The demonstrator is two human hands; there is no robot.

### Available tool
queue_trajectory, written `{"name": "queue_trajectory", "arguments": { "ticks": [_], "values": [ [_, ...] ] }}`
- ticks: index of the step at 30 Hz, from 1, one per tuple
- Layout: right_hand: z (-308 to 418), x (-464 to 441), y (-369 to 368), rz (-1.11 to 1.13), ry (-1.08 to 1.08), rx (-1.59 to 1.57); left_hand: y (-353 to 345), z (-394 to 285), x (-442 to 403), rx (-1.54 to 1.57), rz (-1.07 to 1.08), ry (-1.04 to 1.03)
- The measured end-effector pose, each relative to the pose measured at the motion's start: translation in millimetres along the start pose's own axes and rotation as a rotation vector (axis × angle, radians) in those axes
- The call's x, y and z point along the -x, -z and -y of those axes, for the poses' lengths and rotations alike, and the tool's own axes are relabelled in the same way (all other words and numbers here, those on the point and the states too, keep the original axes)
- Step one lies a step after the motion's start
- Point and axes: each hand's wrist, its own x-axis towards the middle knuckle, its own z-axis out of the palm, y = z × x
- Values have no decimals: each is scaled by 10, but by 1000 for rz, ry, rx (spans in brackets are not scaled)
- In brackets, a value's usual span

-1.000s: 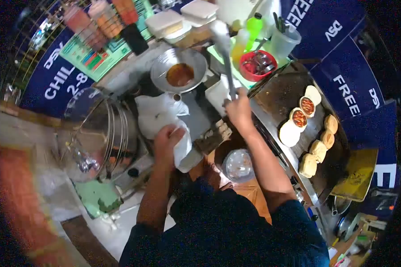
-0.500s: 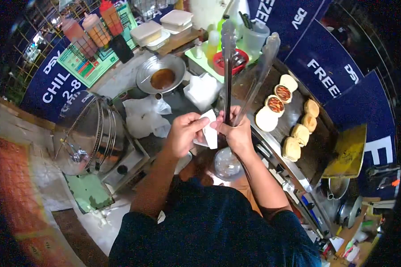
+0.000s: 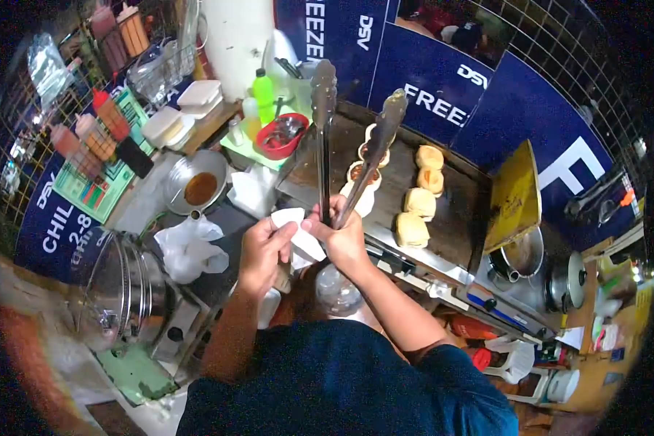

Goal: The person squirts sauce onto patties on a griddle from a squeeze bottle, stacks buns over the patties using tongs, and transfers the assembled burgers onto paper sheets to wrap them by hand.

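My left hand (image 3: 263, 251) pinches a small white paper sheet (image 3: 309, 245), perhaps a napkin or wrapper, in front of my chest. My right hand (image 3: 346, 243) is closed around the lower end of long metal tongs (image 3: 324, 138), whose arms point up and away, spread apart. The thumb of that hand also touches the paper's edge. Beyond the tongs lie buns on a flat griddle (image 3: 392, 196). The right row holds several pale buns (image 3: 413, 229). Partly hidden behind the tongs, the left row includes bun halves with red sauce (image 3: 362, 173).
A metal pan (image 3: 215, 174) with brown liquid stands at left, near crumpled white plastic (image 3: 189, 251). Behind are a red bowl (image 3: 280, 138), a green bottle (image 3: 262, 94) and sauce bottles (image 3: 109, 116). A yellow board (image 3: 514, 200) stands upright at the griddle's right end.
The view has swung to the right, showing more of the griddle's right side. Both hands keep their holds, and the paper is tilted differently between the fingers.
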Motion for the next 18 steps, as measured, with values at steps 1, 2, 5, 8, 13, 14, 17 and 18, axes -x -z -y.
{"name": "queue_trajectory", "arguments": {
  "ticks": [1,2,5,8,13,14,17,18],
  "values": [
    [30,18,33,-17,-6,3,-30,27,-17,-2,5,2],
    [38,43,63,-32,-18,5,-63,67,-41,32,0,-3],
    [191,117,115,-98,-16,84,-119,168,-76,192,-7,10],
    [39,45,265,-97,43,-54,-164,184,-116,300,-3,11],
    [160,137,310,-15,31,-189,-247,185,-144,296,76,-83],
    [179,159,310,29,35,-36,-332,102,-91,289,88,-53],
    [268,246,255,55,33,141,-433,191,-147,320,144,-63],
    [242,248,244,23,38,90,-424,240,-165,330,138,-38]
  ]
}}
